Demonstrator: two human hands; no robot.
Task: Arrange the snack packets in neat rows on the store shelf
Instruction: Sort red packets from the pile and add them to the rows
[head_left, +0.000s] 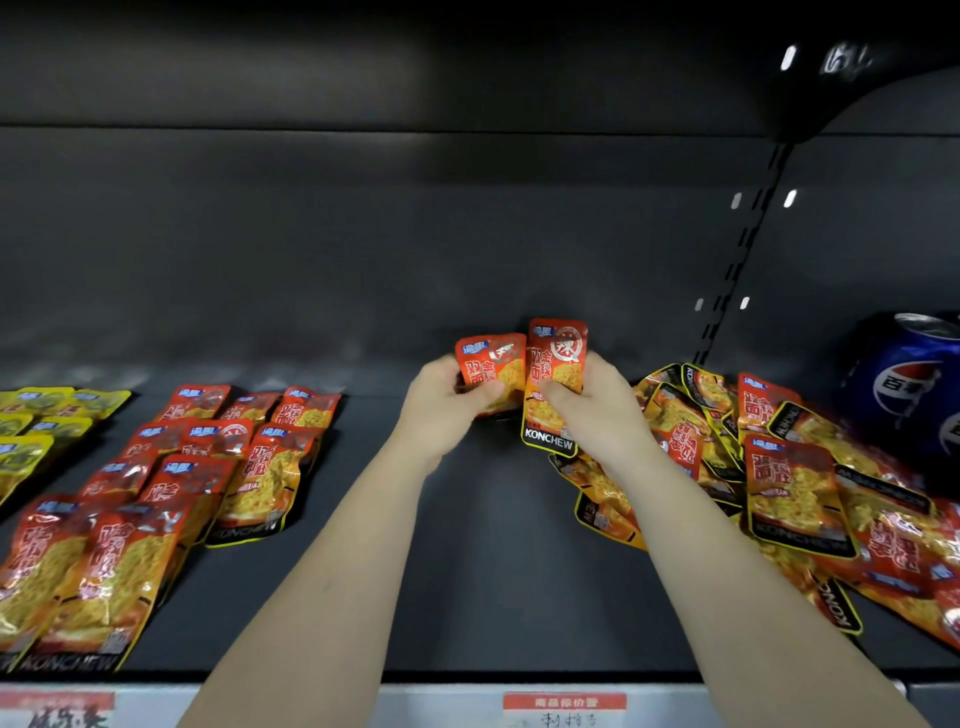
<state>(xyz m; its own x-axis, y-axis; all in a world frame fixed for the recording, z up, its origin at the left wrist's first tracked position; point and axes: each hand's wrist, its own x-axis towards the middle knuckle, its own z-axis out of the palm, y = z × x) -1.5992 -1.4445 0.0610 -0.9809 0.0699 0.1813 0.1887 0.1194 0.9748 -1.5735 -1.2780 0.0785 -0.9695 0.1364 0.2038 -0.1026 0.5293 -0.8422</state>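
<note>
Both my hands are raised over the middle of the dark shelf (498, 571). My left hand (441, 410) grips a red-orange snack packet (493, 364) held upright. My right hand (597, 410) grips a second red-orange packet (556, 374) beside it, with the KONCHEW strip at its bottom. The two packets touch side by side. A loose pile of the same packets (789, 478) lies to the right. Overlapping rows of red-orange packets (171, 493) lie on the left part of the shelf.
Yellow-green packets (36, 431) sit at the far left. Blue cola cans (909, 384) stand at the far right behind the pile. A slotted upright (737, 260) runs up the back wall. Price labels (563, 706) line the front edge.
</note>
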